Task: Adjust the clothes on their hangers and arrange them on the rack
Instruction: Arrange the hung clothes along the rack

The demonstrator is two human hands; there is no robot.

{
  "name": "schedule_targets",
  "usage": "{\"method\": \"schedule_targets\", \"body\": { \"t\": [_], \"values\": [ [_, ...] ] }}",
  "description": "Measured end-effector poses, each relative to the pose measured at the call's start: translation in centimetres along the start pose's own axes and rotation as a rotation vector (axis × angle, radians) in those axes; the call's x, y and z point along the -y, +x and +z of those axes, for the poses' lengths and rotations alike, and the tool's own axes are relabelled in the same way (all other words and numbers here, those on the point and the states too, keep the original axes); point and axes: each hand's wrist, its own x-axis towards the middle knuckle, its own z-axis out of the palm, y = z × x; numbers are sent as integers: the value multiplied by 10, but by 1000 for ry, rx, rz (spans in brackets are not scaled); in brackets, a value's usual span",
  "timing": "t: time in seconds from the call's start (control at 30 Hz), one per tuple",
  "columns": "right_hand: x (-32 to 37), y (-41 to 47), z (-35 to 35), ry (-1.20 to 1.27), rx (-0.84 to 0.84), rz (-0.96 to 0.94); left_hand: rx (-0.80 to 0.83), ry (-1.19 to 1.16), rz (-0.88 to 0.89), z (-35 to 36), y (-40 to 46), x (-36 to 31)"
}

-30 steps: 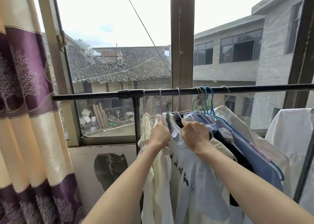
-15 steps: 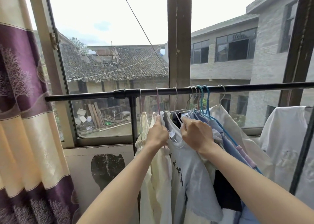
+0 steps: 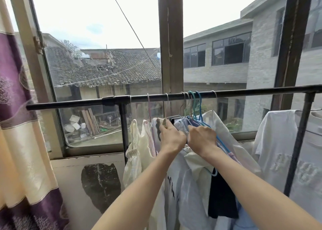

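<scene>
A black rack bar runs across the window. Several garments hang bunched on it from wire and blue hangers. A cream garment hangs at the left end of the bunch. A pale blue printed shirt hangs in front, with a black garment beside it. My left hand grips the shoulder of a hanger at the shirt's collar. My right hand grips the bunched collars and hangers just to its right, almost touching the left hand.
A purple and cream curtain hangs at the left. A rack upright stands left of the clothes, and another at the right. A white T-shirt is draped at the far right. The window frame post rises behind the bar.
Both hands have shifted right along the bunch and come closer together. My left hand has moved from the cream garment's side to the shirt's hanger.
</scene>
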Motion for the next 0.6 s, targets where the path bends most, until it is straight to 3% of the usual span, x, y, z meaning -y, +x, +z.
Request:
{"method": "schedule_targets", "body": {
  "t": [0.37, 0.6],
  "values": [
    [-88, 7, 3, 41, -2, -31, -189, 156, -78, 50, 10, -3],
    [-89, 5, 1, 202, 37, 12, -176, 260, -69, 43, 8, 0]
  ]
}}
